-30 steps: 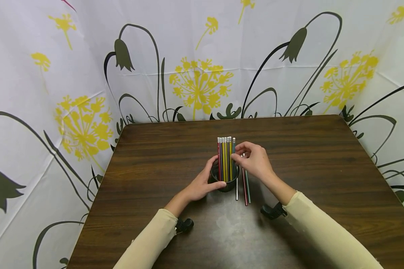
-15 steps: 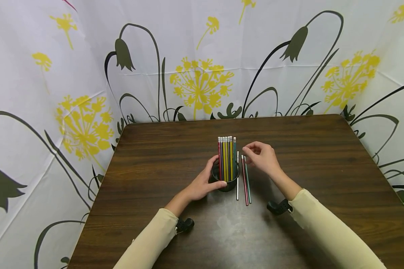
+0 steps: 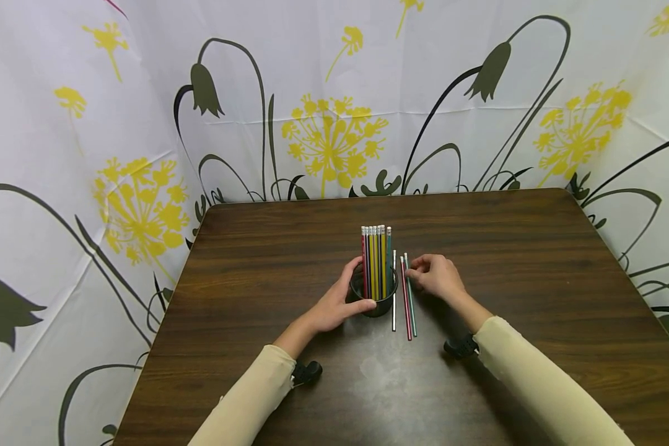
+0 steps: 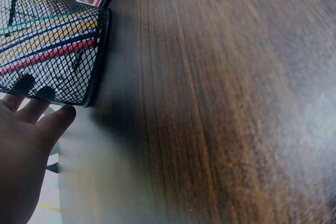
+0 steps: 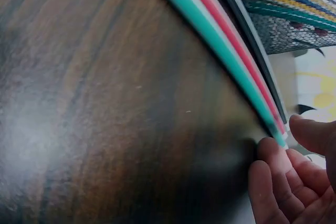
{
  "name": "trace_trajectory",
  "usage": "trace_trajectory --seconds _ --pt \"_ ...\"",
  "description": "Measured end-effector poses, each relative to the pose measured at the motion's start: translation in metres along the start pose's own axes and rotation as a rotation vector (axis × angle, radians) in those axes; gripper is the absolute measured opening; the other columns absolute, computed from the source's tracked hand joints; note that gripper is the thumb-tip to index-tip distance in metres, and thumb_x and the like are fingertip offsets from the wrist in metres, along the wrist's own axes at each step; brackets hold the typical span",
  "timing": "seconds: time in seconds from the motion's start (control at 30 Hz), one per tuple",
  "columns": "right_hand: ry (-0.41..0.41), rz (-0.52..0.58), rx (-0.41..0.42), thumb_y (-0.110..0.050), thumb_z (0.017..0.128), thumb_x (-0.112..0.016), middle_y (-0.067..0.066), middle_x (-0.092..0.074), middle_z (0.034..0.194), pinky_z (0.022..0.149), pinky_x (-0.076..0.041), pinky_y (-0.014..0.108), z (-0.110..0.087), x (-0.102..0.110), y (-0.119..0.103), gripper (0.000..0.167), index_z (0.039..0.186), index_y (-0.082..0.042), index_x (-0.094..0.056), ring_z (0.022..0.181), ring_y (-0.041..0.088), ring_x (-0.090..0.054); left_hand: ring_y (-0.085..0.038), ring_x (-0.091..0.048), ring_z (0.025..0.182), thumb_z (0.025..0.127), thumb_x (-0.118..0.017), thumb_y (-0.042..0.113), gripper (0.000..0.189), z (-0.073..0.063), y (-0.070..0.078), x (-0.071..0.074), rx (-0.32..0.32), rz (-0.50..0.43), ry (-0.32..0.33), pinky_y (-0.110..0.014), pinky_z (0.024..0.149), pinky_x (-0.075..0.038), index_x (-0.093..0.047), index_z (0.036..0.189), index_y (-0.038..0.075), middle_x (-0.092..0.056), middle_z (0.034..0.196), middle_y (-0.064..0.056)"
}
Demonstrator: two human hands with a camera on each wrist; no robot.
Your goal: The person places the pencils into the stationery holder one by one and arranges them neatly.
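The left hand point(image 3: 330, 306) is curled in a hold; whether the half-curled right hand point(image 3: 437, 275) pinches I cannot tell. On the dark wood-grain table point(image 3: 256, 263), well short of its far edge, the left steadies a round black wire-mesh cup point(image 3: 381, 309). Rightward lies a slim glossy red pencil point(image 5: 231, 40), then a slim teal pencil point(image 5: 210, 38); pinching the teal squarely at its far-edge end, by the right fingertips, should spare the red.

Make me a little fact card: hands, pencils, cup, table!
Container: round black wire-mesh cup, upright
Inside: bundle of red, yellow, navy and green pencils, erasers up
Left hand: holds the cup
Loose beside cup: slim green pencil, slim red pencil, shiny dark pencil
Right hand: at the green pencil's far end, grip unclear
Surface: dark brown wood-grain table
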State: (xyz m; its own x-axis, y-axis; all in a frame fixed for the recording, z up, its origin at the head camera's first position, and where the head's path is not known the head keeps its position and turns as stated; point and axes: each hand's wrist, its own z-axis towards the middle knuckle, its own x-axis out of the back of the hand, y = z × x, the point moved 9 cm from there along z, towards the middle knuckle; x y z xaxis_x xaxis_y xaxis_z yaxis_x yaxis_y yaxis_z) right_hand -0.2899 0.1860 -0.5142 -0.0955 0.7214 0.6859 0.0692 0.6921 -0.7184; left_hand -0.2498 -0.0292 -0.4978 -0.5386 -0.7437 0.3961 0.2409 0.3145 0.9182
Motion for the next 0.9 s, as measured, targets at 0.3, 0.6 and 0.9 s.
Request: trace_trajectory --seconds 0.3,0.6,0.9 --pt "-0.016 -0.047 -0.03 -0.026 0.086 -0.076 -0.003 -0.067 0.074 0.062 -0.047 0.032 0.0009 -0.0019 0.0004 0.021 0.096 -0.008 -0.073 0.059 0.011 -0.06 -0.018 -0.038 0.134 0.091 -0.071 0.026 0.087 0.0008 0.0021 -0.0001 -0.02 -0.017 -0.004 -0.048 0.111 -0.027 -0.01 0.152 0.038 -0.032 0.151 0.001" --pt "-0.049 -0.201 -0.124 -0.031 0.083 -0.075 -0.003 -0.065 0.071 0.061 -0.044 0.038 -0.0017 -0.0014 -0.0038 0.02 0.09 -0.014 -0.067 0.063 0.017 -0.059 -0.018 -0.04 0.132 0.091 -0.07 0.023 0.087 0.0009 0.0027 0.0006 -0.025 -0.025 -0.001 -0.047 0.111 -0.028 -0.011 0.153 0.036 -0.034 0.151 -0.001" --pt "-0.055 -0.286 -0.137 -0.029 0.079 -0.074 -0.002 -0.059 0.056 0.056 -0.042 0.038 -0.0032 0.0002 -0.0027 0.017 0.076 -0.016 -0.063 0.057 0.018 -0.058 -0.016 -0.041 0.131 0.092 -0.07 0.026 0.086 0.001 0.0012 -0.001 -0.008 -0.033 -0.013 -0.045 0.111 -0.03 -0.01 0.152 0.039 -0.033 0.15 0.002"
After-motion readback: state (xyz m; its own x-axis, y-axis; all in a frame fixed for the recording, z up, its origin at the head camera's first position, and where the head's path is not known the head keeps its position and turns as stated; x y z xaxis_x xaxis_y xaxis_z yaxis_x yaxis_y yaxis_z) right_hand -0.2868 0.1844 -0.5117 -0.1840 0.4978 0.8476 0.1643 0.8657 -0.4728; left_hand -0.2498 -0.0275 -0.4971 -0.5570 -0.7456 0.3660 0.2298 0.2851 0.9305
